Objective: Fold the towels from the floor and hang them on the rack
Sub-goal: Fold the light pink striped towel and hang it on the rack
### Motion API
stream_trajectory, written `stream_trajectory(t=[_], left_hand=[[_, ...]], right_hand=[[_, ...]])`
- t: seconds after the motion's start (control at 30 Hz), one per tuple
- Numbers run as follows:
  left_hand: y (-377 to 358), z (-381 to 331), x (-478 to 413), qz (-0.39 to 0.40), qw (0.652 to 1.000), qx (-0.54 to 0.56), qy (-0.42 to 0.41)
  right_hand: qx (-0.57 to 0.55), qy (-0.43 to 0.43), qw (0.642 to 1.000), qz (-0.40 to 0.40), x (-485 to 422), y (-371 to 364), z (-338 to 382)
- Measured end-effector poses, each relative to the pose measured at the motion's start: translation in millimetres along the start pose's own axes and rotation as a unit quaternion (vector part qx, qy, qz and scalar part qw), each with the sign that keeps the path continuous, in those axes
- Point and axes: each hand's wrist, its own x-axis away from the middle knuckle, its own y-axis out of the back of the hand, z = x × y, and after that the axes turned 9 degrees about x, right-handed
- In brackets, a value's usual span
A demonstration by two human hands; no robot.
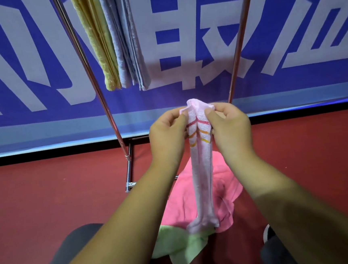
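Observation:
A pale pink towel with red, orange and yellow stripes hangs doubled lengthwise in front of me. My left hand pinches its top left edge and my right hand pinches its top right edge, thumbs toward me. Its lower end dangles just above a bright pink towel and a light green towel that lie crumpled on the red floor. Behind them stands the metal rack, with a folded yellow towel and folded grey towels hanging on it at the upper left.
The rack's right pole slants up at the right, and its base bar lies on the floor near the towels. A blue and white banner covers the wall behind. My dark-trousered knees and a shoe show at the bottom.

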Motion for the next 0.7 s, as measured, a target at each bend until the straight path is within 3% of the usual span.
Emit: stream_trajectory(t=[0.5,0.7], left_hand=[[-14,11,12,0.060,0.993,-0.099,-0.032],[-4,8,2,0.027,0.997,-0.077,-0.014]], right_hand=[[0.044,0.015,0.999,0.028,13,1,5],[0.016,0.007,0.996,0.083,16,0,2]])
